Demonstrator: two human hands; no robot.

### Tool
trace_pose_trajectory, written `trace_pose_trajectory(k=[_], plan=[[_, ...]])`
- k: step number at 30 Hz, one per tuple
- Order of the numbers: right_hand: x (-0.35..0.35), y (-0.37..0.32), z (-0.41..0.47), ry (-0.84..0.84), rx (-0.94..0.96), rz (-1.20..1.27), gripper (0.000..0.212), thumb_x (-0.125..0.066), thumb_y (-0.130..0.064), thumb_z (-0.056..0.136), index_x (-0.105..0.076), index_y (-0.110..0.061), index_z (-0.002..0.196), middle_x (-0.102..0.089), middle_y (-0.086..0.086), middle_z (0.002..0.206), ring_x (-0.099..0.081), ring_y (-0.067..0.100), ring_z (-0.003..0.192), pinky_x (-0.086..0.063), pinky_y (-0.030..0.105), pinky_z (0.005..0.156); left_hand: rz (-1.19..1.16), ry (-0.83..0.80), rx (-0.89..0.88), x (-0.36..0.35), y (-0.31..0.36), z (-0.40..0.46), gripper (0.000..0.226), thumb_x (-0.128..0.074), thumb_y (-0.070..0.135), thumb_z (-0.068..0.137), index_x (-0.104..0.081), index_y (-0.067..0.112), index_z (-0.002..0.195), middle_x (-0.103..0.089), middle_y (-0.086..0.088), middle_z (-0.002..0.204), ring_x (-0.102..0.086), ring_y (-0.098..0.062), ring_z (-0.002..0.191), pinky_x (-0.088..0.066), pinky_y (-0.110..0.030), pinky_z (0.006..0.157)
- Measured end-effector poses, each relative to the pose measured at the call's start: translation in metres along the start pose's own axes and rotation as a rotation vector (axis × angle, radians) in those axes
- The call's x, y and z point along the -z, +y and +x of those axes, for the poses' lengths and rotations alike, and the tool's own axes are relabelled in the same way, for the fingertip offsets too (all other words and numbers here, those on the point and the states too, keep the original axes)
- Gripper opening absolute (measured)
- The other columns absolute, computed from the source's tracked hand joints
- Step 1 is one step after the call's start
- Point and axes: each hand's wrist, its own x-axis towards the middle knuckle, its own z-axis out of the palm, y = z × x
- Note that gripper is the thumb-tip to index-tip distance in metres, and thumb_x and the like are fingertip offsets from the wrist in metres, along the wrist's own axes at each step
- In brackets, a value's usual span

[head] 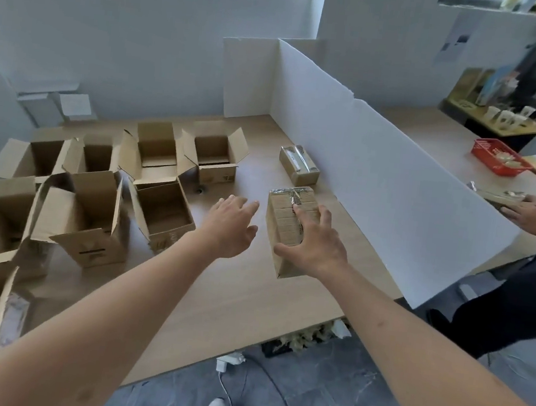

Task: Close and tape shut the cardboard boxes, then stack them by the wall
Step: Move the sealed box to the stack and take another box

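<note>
A taped, closed cardboard box stands on the wooden table near the white divider. My right hand rests on its top and near side, fingers spread over the tape seam and thumb against the side. My left hand hovers just left of that box, fingers straight, holding nothing. A second taped box sits farther back against the divider. Several open cardboard boxes with raised flaps fill the left half of the table.
A white foam divider runs along the table's right side and back. Beyond it another person's hand holds a flat box, near a red basket. White wall panels stand behind the table. A power strip and cable lie on the floor.
</note>
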Motion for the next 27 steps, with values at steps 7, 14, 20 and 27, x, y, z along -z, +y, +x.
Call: trace_pose_trajectory(k=[7,14,20,27], plan=[[0.000,0.038,0.079,-0.015,-0.069,0.016,0.102,-0.072,-0.066,0.069,-0.022,-0.048,0.156,-0.005,-0.001,0.163,-0.045,0.036,0.130,-0.046,0.045,0.101,0.030,-0.032,-0.058,-0.023,0.010,0.097,0.061,-0.048,0.039,0.104,-0.030,0.018,0.158,-0.037,-0.012,0.158,-0.033,-0.031,0.144,-0.025,-0.043,0.119],[-0.006,0.081,0.152,-0.051,-0.170,0.045,0.102,-0.072,-0.066,0.067,-0.022,-0.049,0.155,-0.004,-0.003,0.164,-0.042,0.035,0.133,-0.046,0.047,0.104,0.022,-0.104,-0.100,-0.046,0.011,0.187,0.058,-0.049,0.038,0.103,-0.034,0.016,0.155,-0.044,-0.010,0.151,-0.040,-0.031,0.138,-0.031,-0.040,0.114],[-0.002,0.119,0.208,-0.104,-0.177,0.064,0.100,-0.072,-0.063,0.068,-0.024,-0.048,0.154,-0.004,-0.002,0.163,-0.042,0.035,0.134,-0.044,0.046,0.106,0.020,-0.149,-0.081,-0.066,0.029,0.248,0.057,-0.049,0.037,0.102,-0.035,0.017,0.154,-0.046,-0.011,0.148,-0.043,-0.033,0.133,-0.034,-0.042,0.109],[-0.005,0.178,0.286,-0.203,-0.103,0.044,0.099,-0.072,-0.061,0.070,-0.022,-0.047,0.155,-0.001,-0.004,0.163,-0.041,0.036,0.134,-0.043,0.043,0.104,-0.030,-0.184,0.068,-0.101,0.076,0.308,0.055,-0.051,0.035,0.102,-0.037,0.016,0.152,-0.043,-0.012,0.152,-0.040,-0.033,0.138,-0.033,-0.042,0.111]])
